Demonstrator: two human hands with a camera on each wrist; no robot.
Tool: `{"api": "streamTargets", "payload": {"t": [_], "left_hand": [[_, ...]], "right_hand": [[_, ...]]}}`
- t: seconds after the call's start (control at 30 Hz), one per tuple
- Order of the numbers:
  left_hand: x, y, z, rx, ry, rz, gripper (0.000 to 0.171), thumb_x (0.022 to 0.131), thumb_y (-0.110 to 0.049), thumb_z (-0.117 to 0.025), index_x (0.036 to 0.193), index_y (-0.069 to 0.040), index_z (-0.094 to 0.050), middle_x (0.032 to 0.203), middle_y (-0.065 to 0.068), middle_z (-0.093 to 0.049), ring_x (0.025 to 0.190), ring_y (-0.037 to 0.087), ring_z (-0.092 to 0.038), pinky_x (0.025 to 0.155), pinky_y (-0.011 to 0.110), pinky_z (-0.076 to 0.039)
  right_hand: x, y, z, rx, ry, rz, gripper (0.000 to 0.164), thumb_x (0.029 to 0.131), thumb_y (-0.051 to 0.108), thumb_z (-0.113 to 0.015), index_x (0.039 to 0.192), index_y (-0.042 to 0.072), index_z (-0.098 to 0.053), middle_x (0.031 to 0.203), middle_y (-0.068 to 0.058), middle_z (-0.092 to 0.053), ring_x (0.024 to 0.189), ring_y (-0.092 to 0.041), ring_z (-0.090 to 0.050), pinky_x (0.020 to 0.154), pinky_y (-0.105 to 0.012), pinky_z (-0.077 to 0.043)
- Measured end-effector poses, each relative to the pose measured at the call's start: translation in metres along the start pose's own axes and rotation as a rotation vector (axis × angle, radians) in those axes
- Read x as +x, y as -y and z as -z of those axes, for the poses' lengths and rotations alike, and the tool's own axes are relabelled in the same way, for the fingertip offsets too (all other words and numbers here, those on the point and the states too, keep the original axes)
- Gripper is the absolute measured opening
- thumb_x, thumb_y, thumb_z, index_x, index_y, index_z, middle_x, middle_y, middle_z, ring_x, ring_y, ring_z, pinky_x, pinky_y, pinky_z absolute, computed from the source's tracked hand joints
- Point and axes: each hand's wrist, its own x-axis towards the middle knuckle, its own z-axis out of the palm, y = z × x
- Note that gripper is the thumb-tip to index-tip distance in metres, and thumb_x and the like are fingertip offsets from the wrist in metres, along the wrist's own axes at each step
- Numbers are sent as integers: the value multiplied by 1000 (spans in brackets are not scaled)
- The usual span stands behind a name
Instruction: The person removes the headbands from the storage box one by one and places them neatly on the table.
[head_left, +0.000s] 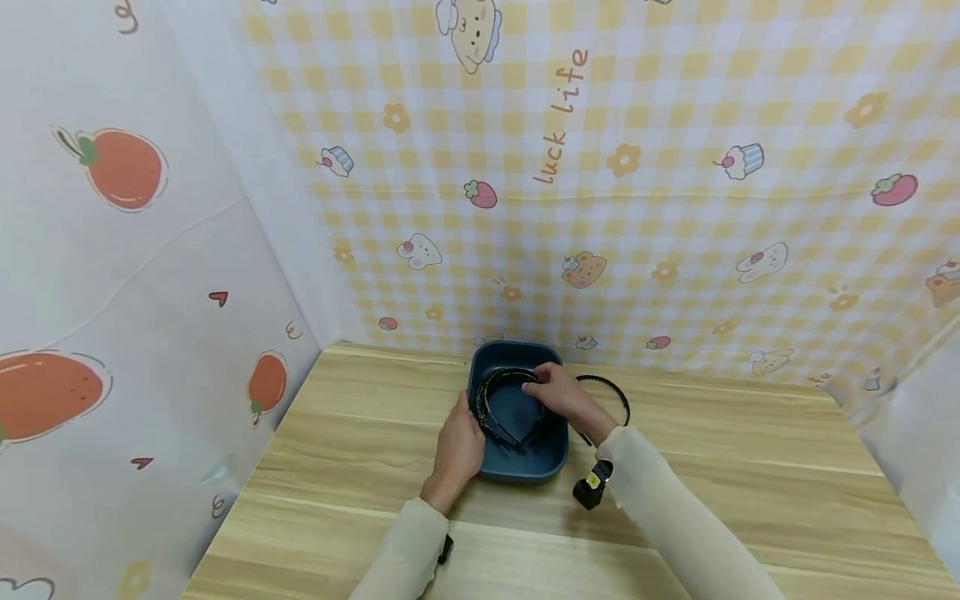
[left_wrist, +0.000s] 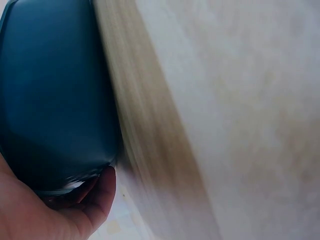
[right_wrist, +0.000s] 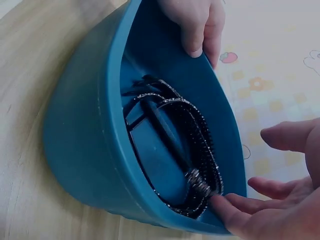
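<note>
A dark blue plastic bin stands on the wooden table. Several black headbands, some with glittery trim, lie curled together inside it. At the bin's left side my left hand holds the rim, its thumb over the inner wall in the right wrist view. My right hand is over the bin's right rim. In the right wrist view the right hand's fingers are loosely extended, with a fingertip right at the headbands near the rim and the thumb apart.
Another black headband with a toothed edge lies on the table, right of the bin and partly behind my right forearm. A yellow checked cloth hangs behind the table, and a white printed cloth hangs on the left.
</note>
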Motion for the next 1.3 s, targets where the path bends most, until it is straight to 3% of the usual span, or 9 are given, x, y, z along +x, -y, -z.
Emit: {"api": "streamTargets", "payload": {"t": [0.3, 0.53, 0.8, 1.03, 1.3], "left_hand": [[-1, 0, 1, 2, 1, -5, 48, 93, -6, -37, 139, 4, -26, 125, 21, -49, 99, 32, -56, 79, 41, -46], [-1, 0, 1, 3, -2, -13, 49, 92, -5, -39, 139, 4, -27, 125, 21, -49, 100, 32, -55, 80, 41, -46], [-2, -1, 2, 5, -7, -11, 48, 92, -5, -39, 138, 3, -28, 122, 20, -51, 94, 31, -57, 76, 41, -47], [-1, 0, 1, -2, -11, -13, 48, 93, -5, -39, 138, 4, -28, 122, 21, -51, 95, 32, -57, 77, 41, -47], [-1, 1, 0, 1, -17, -19, 48, 92, -5, -38, 138, 4, -28, 122, 21, -51, 96, 32, -57, 77, 41, -47]], "right_hand": [[2, -2, 4, 137, 17, -35, 46, 88, 13, -56, 129, -4, -43, 128, -21, -45, 105, -29, -53, 87, -39, -44], [-1, -2, 4, 128, 19, -58, 36, 87, 10, -57, 122, -2, -53, 117, -17, -55, 92, -26, -58, 88, -43, -43], [1, -6, 1, 127, -22, -36, 39, 83, 6, -62, 119, -4, -54, 116, -18, -55, 88, -22, -61, 80, -36, -48], [1, -5, -3, 142, -45, -35, 34, 80, 7, -66, 111, -5, -59, 102, -15, -61, 79, -24, -63, 69, -33, -51], [-2, -7, -4, 194, -32, -20, 36, 82, 0, -61, 117, -5, -54, 98, -17, -61, 74, -18, -62, 66, -34, -52]]}}
